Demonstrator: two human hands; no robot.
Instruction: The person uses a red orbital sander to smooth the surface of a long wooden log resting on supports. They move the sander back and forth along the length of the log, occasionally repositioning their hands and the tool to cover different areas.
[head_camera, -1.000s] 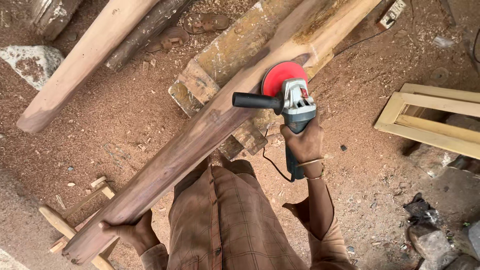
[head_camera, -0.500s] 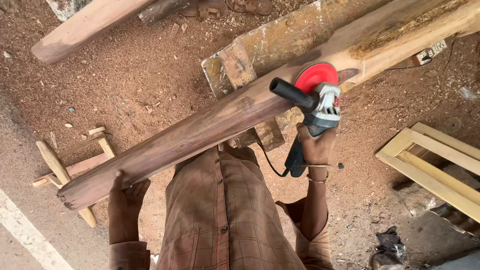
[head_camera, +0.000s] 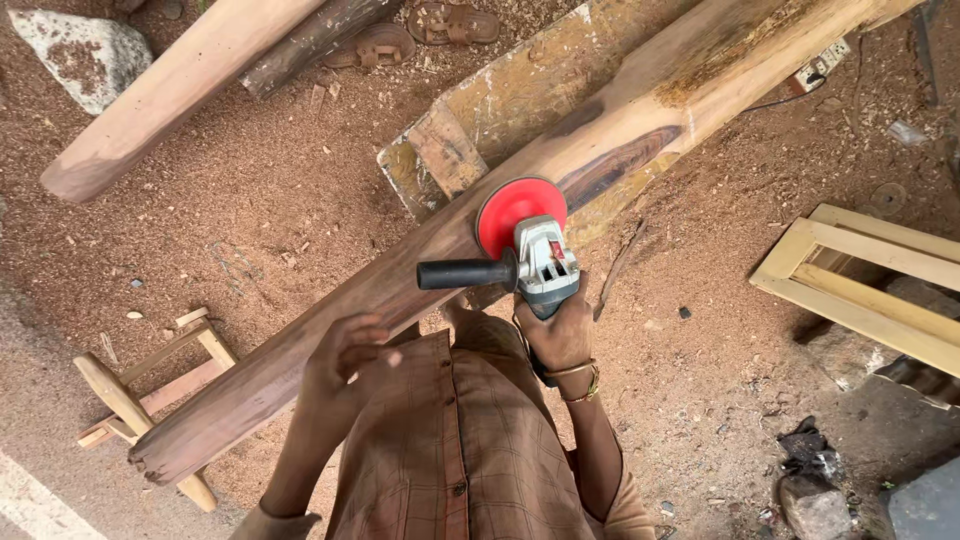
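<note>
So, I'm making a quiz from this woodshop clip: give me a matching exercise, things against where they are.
Things:
1 angle grinder
2 sandals
3 pale wooden frame
4 small wooden stool

Places:
A on the sawdust at the top edge
B under the long plank's near end
C in the right hand
D on the ground, far right

Pairs: 1-C, 2-A, 3-D, 4-B

Pale wooden frame (head_camera: 860, 275), sandals (head_camera: 415, 30), perhaps stone (head_camera: 85, 45)

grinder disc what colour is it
Red, a round disc on the angle grinder that lies on the long plank; the head view shows it.
</note>
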